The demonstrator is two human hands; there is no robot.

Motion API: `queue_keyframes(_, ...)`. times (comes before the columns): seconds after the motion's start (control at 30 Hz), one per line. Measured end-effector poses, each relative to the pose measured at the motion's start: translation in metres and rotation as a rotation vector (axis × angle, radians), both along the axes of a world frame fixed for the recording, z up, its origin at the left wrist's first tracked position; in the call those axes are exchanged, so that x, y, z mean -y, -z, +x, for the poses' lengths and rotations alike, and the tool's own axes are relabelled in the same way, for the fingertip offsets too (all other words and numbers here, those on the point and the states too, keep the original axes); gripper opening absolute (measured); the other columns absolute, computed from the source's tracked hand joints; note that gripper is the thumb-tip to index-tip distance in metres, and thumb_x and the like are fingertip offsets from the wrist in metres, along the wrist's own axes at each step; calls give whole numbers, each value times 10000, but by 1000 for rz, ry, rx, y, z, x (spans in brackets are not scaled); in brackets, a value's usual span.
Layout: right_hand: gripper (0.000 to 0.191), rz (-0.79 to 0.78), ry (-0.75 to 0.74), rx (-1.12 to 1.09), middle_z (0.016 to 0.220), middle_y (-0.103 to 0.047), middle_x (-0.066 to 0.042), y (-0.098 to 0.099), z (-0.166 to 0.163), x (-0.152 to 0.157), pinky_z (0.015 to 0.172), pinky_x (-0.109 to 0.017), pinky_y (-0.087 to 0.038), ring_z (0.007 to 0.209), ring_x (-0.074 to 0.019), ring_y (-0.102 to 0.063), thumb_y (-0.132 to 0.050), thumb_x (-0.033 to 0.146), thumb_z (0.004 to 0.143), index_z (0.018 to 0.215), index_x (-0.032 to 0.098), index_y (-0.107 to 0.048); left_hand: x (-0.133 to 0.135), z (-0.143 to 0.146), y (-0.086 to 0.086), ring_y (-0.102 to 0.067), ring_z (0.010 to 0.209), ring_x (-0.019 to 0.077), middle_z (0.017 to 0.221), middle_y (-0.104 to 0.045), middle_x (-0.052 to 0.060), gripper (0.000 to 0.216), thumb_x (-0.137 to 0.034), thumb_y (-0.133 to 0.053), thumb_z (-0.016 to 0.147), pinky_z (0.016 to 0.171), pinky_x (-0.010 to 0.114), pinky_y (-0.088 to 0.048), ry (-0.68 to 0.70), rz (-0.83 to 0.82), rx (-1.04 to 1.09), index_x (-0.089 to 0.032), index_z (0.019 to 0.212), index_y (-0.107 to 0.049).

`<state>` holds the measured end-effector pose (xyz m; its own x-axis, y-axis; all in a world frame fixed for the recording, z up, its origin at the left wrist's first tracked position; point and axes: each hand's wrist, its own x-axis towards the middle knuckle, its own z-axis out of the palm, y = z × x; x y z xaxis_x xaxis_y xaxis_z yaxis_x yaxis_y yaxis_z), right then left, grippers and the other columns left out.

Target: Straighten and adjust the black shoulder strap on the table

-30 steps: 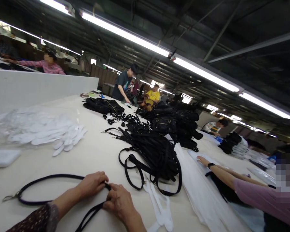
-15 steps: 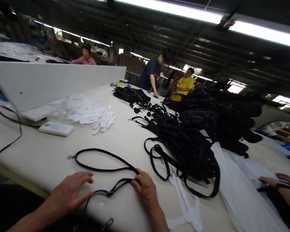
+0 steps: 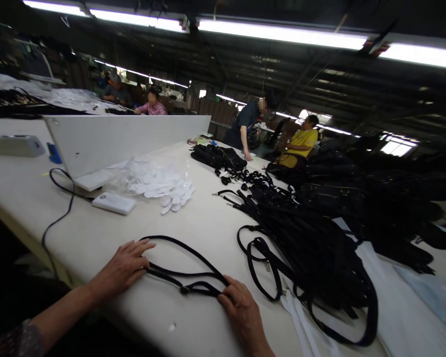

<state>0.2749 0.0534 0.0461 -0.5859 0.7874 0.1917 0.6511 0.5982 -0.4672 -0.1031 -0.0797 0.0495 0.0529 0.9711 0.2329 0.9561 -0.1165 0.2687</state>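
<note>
A black strap [image 3: 186, 270] lies folded into flat loops on the cream table [image 3: 193, 218] in front of me. My left hand [image 3: 124, 267] presses flat on the strap's left end, fingers spread. My right hand [image 3: 243, 310] pinches the right end of the loops against the table. Just right of it lies a big heap of black straps [image 3: 305, 238] with metal clips.
A white power bank [image 3: 113, 203] with a black cable [image 3: 57, 218] lies at the left, beside a bag of white pieces [image 3: 158, 181] and a white divider board [image 3: 126, 136]. Black bags [image 3: 375, 193] are piled at the right. Several people work at the far tables.
The view swung left. The strap went from one long open loop to folded flat loops, with my hands moved apart to its two ends.
</note>
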Motion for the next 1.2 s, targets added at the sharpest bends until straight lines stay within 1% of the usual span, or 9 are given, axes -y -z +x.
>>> queue_keyframes(0.1, 112, 8, -13, 8, 1219, -701, -60, -3, 2, 0, 962, -443, -505, 1142, -275, -633, -623, 246, 854, 751, 252, -667, -14, -13, 0, -307, 1451, 317, 1534, -468, 21, 151, -177, -563, 856, 1124, 546, -276, 51, -33, 35, -276, 848, -677)
queue_keyframes(0.17, 109, 23, -32, 11, 1165, -715, -63, -5, 3, -1, 937, -431, -511, 1103, -273, -645, -631, 243, 849, 741, 250, -652, -22, -18, 0, -336, 1433, 309, 1492, -516, 9, 158, -156, -575, 831, 1135, 535, -256, 99, -80, 89, -278, 842, -674)
queue_keyframes(0.3, 116, 48, -43, 25, 997, -725, -55, -6, 9, -1, 892, -398, -504, 1038, -260, -647, -657, 231, 835, 731, 237, -607, -32, -21, 1, -617, 1102, 217, 1114, -703, -8, 144, -207, -538, 877, 1096, 441, -319, 145, -140, 179, -286, 877, -660)
queue_keyframes(0.4, 120, 88, -37, 31, 923, -710, -44, -3, 14, -2, 849, -382, -502, 981, -254, -648, -675, 227, 820, 740, 235, -587, -35, -23, 1, -642, 923, 187, 955, -690, -1, 135, -231, -512, 899, 941, 329, -431, 143, -129, 194, -258, 863, -639)
queue_keyframes(0.6, 126, 161, -81, 24, 830, -687, -27, -1, 24, -6, 751, -351, -508, 818, -220, -653, -665, 250, 830, 737, 243, -580, -38, -27, 6, -642, 888, 176, 1012, -672, -4, 120, -224, -494, 903, 849, 279, -463, 102, -111, 223, -260, 900, -608)
queue_keyframes(0.8, 131, 124, -67, -10, 895, -708, -30, 0, 28, -8, 817, -359, -512, 931, -239, -661, -664, 214, 804, 713, 247, -576, -36, -29, 17, -632, 1072, 192, 1207, -644, 14, 90, -228, -538, 876, 900, 259, -480, 79, -88, 265, -252, 846, -620)
queue_keyframes(1.0, 86, 60, -71, 71, 805, -664, -8, -13, 28, -10, 744, -339, -491, 804, -211, -639, -656, 245, 824, 781, 247, -582, -35, -28, 12, -593, 1182, 212, 1333, -609, 27, 87, -230, -560, 872, 967, 283, -474, 57, -71, 287, -255, 836, -636)
queue_keyframes(1.1, 131, 164, -101, 124, 751, -635, -1, -10, 31, -12, 719, -332, -468, 765, -201, -614, -656, 274, 825, 741, 238, -562, -36, -27, 7, -630, 1104, 206, 1241, -654, 25, 98, -249, -546, 882, 928, 275, -489, 54, -75, 270, -258, 843, -635)
queue_keyframes(1.2, 175, 315, -102, 124, 690, -619, 7, 7, 36, -14, 684, -325, -445, 720, -196, -595, -687, 270, 770, 675, 235, -543, -35, -25, 16, -669, 861, 185, 964, -716, -8, 139, -315, -527, 903, 795, 251, -522, 61, 23, 243, -283, 835, -644)
